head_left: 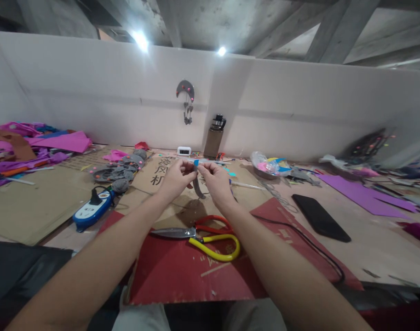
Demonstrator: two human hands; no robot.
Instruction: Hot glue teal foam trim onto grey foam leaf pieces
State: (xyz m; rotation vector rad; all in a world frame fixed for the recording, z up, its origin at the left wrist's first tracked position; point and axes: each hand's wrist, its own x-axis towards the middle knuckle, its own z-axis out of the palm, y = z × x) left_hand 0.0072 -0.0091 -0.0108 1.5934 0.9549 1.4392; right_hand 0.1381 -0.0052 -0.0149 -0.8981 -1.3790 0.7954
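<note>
My left hand (177,180) and my right hand (215,182) meet over the middle of the table, fingertips pinched together. Between them hangs a narrow dark grey strip (198,188), felt-like, its lower end curling to the right. A small blue piece (196,162) shows at the top of the strip, between the fingertips; how it joins the strip I cannot tell. Below my hands, scissors (215,238) with one red and one yellow handle lie on a red board (196,280), blades pointing left.
A blue-and-white power strip (92,209) and grey felt pieces (122,172) lie at left, beyond them a pile of purple and pink felt (65,141). To the right are a black phone (320,217), a purple sheet (361,195) and a bowl (267,174). A small white clock (184,151) stands behind.
</note>
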